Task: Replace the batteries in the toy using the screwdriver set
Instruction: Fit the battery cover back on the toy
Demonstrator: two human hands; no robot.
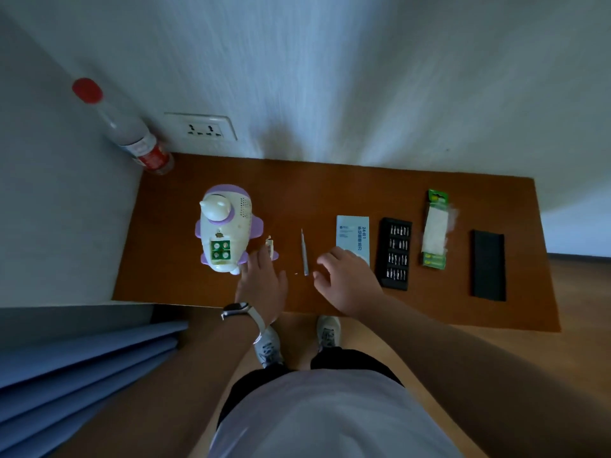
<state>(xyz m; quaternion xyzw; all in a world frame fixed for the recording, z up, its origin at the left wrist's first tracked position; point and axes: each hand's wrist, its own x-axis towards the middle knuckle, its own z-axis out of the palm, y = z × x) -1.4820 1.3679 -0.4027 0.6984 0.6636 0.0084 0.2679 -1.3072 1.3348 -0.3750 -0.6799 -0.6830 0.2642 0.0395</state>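
A white and purple toy (224, 226) lies on the brown table (330, 193) with its battery bay uncovered, green batteries (221, 250) showing. The white battery cover (271, 246) lies just right of it. My left hand (263, 282), wearing a watch, hovers with relaxed fingers beside the cover and the toy's lower edge. A slim silver screwdriver (304, 252) lies between my hands, with a tiny screw (296, 274) near its handle end. My right hand (347, 282) hangs loosely curled just right of the screwdriver and holds nothing.
A blue-white booklet (353, 236), a black bit tray (396, 254), a green battery pack (435, 229) and a black lid (488, 265) lie in a row to the right. A red-capped bottle (132, 133) stands at the back left corner beside a wall socket (201, 127).
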